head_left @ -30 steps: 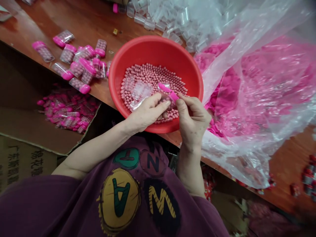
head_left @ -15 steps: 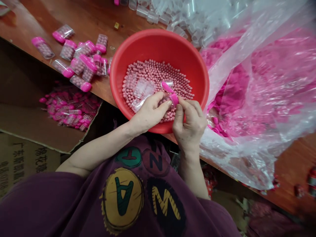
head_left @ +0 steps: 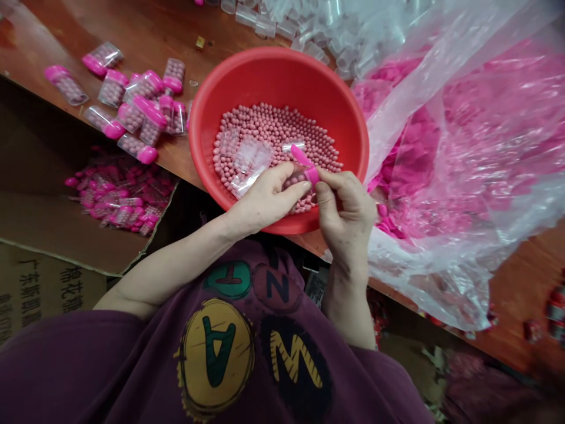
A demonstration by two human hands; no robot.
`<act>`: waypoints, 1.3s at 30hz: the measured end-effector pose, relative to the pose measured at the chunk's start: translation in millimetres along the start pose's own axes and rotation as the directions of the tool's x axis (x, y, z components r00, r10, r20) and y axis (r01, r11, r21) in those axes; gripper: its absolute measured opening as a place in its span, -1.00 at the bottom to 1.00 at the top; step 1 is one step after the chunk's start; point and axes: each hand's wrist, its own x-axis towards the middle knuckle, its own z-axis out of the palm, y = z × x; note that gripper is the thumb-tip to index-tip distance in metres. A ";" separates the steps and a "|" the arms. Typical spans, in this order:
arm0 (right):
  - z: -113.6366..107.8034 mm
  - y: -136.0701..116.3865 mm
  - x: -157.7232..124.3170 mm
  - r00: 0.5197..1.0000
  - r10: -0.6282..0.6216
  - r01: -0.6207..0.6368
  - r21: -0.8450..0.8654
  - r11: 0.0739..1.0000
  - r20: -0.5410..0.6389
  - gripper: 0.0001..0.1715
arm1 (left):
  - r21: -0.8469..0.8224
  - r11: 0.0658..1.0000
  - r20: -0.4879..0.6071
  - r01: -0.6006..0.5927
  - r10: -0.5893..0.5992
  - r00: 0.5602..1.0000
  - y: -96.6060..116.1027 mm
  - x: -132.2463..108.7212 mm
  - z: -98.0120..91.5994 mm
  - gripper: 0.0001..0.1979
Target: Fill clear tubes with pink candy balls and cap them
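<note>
Bare hands at work: the left hand [head_left: 267, 203] closes narrowly around a clear tube [head_left: 295, 178] above one red basin [head_left: 273, 65] of pink beads [head_left: 273, 126], the right hand [head_left: 346, 221] pinching its pink cap [head_left: 311, 175]. About a dozen filled tubes [head_left: 150, 115] lie on the wooden bench [head_left: 57, 35], beside one plastic bag [head_left: 441, 176] of pink caps.

The left hand [head_left: 265, 203] hides most of the clear bead bottle [head_left: 295, 178]. Clear plastic tubes [head_left: 282, 20] run off the top edge; red packets [head_left: 557, 312] at the right edge are blurred.
</note>
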 end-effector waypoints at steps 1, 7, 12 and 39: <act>2.2 -1.7 -1.4 0.999 -0.038 0.036 -0.059 0.998 -0.022 -0.72 | 0.001 1.000 -0.002 0.015 -0.015 1.000 -0.8 0.2 -0.1 -0.87; 1.1 3.1 -1.7 0.999 -0.021 0.022 0.028 0.999 -0.035 -0.69 | -0.001 0.999 0.063 0.043 -0.043 0.997 0.4 -1.1 -3.5 -0.93; 8.0 16.8 20.4 0.924 0.368 -0.376 0.397 0.837 0.100 -0.35 | 0.101 0.995 0.290 0.020 -0.049 0.956 3.1 -4.4 -11.3 -0.75; 25.3 13.1 -12.6 0.980 -0.190 0.183 -0.111 0.977 -0.062 -0.12 | -0.140 0.986 0.085 0.093 -0.081 0.993 -9.3 4.7 -15.0 -0.79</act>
